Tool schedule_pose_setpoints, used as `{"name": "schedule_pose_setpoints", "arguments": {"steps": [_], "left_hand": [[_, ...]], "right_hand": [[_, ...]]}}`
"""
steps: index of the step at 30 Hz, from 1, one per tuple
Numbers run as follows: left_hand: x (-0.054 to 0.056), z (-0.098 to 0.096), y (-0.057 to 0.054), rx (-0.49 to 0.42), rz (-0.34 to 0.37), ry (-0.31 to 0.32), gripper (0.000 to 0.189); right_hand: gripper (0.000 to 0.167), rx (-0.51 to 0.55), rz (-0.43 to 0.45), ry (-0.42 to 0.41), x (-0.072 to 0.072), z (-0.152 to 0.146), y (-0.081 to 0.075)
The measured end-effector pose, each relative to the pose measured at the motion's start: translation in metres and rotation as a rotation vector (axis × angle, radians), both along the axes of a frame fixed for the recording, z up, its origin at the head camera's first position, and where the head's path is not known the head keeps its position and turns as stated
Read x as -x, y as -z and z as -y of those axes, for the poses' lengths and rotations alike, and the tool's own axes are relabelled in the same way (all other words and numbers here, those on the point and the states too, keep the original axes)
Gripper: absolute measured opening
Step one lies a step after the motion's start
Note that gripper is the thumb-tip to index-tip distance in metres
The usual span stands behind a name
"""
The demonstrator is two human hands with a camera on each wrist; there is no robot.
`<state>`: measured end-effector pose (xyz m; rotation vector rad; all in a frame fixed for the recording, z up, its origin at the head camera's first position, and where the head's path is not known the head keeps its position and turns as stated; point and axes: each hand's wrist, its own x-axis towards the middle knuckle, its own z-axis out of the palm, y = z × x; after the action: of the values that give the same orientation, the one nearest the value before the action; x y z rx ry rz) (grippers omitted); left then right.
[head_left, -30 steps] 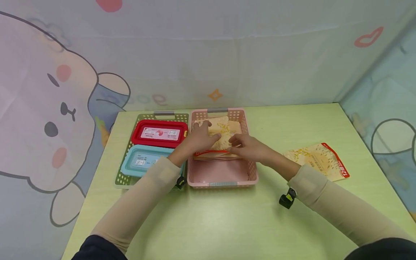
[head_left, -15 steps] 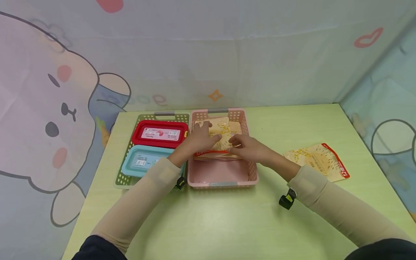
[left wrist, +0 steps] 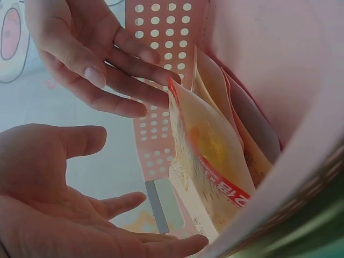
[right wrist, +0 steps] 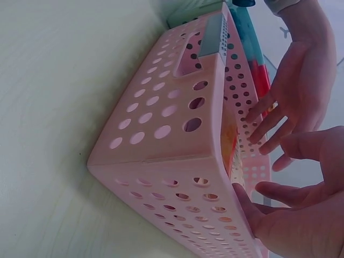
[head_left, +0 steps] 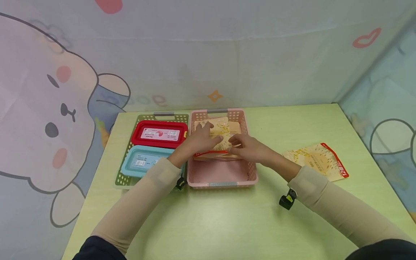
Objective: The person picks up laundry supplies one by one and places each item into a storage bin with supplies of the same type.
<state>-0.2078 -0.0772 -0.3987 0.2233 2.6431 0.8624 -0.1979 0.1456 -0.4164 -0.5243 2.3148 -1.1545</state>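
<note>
Several cream-yellow pouches with red edges stand together in the rear part of a pink perforated basket (head_left: 221,175). My left hand (head_left: 199,140) is over the left side of the front pouch (head_left: 222,127), its fingers spread and fairly straight. At the pouches' right side, my right hand (head_left: 248,147) has loosely bent fingers. In the left wrist view the front pouch (left wrist: 215,156) is upright, and fingertips of both hands are at its edges without gripping it. The right wrist view shows my right hand (right wrist: 309,201) at the basket's rim, the pouches mostly hidden by the wall.
A green basket (head_left: 121,180) touches the pink one on its left. It holds a red-lidded box (head_left: 159,134) and a blue-lidded box (head_left: 143,160). Another cream pouch (head_left: 320,160) lies flat on the table (head_left: 227,224) at the right. A patterned curtain hangs behind.
</note>
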Motion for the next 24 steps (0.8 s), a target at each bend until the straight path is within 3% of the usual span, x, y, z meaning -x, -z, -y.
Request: {"name": "schedule_pose_setpoints", "arguments": {"steps": [7, 14, 24], "left_hand": [[-0.001, -0.001, -0.004, -0.002, 0.005, 0.030, 0.072], [-0.007, -0.003, -0.015, 0.005, -0.005, 0.082, 0.073], [-0.012, -0.003, -0.032, 0.016, -0.015, 0.180, 0.083]], "right_hand": [[0.059, 0.009, 0.017, -0.007, -0.002, -0.004, -0.005], [0.059, 0.024, 0.023, -0.019, -0.005, -0.008, -0.012], [0.059, 0.006, -0.090, -0.044, -0.009, -0.023, -0.021]]}}
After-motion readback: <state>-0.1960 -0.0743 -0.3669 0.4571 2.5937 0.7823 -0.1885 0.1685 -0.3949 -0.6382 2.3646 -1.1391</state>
